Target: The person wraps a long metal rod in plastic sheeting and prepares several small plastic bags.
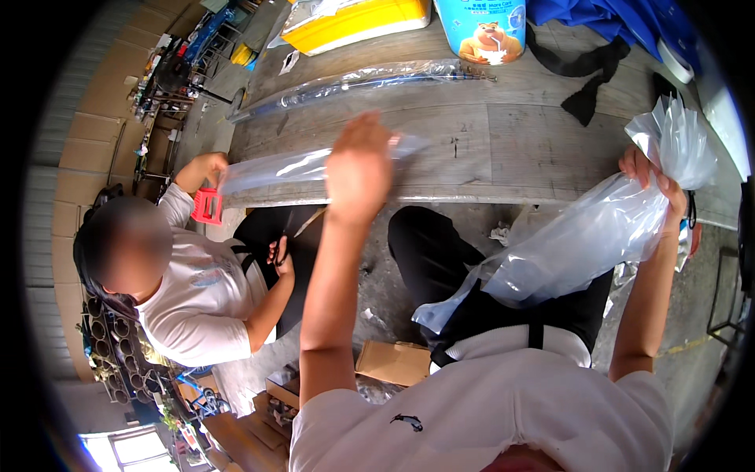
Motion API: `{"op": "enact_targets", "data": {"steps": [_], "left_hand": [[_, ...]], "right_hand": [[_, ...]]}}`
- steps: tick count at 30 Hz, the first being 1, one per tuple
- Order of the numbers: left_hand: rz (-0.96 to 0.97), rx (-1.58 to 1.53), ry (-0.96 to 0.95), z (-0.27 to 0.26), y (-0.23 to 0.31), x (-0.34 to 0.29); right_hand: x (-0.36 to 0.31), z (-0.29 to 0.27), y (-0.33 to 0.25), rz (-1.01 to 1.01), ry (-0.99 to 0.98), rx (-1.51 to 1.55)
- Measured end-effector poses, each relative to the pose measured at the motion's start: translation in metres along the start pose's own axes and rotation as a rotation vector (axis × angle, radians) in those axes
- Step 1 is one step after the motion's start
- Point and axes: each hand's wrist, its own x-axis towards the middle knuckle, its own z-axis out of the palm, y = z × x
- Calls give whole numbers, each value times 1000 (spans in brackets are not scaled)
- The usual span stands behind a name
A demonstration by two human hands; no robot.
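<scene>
My right hand (pixel 659 182) is closed round the gathered upper part of a large clear plastic bag (pixel 578 244). The bag's bunched top (pixel 676 141) stands up above the fingers, and the rest drapes down across my lap. My left hand (pixel 360 167) is smeared by motion over a long clear plastic sleeve (pixel 275 175) near the table's front edge; whether its fingers grip the sleeve does not show. At the sleeve's left end is a co-worker's hand (pixel 208 169). The co-worker's other hand (pixel 281 256) holds black-handled scissors (pixel 281 245) below the table edge.
On the wood-grain table (pixel 535 149) lies a long rod in clear wrapping (pixel 354 86). Behind it are a yellow box (pixel 354 27) and a blue tin (pixel 481 31). A black strap (pixel 586 75) and blue cloth (pixel 613 23) lie at the back right. A red plastic piece (pixel 208 206) hangs at the left edge.
</scene>
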Motion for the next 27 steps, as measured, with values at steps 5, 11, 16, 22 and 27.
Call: {"op": "enact_targets", "data": {"steps": [5,11,16,22,27], "left_hand": [[-4,74,-41,26,56,15],[14,49,-190,32,50,12],[42,61,-220,31,47,12],[44,65,-226,31,48,12],[48,75,-220,30,49,13]], "right_hand": [[-4,0,2,-8,39,6],[-4,-4,2,-30,-14,-28],[-4,-1,2,-30,-12,-22],[-4,5,2,-12,26,-28],[-5,11,-2,17,42,-79]]}}
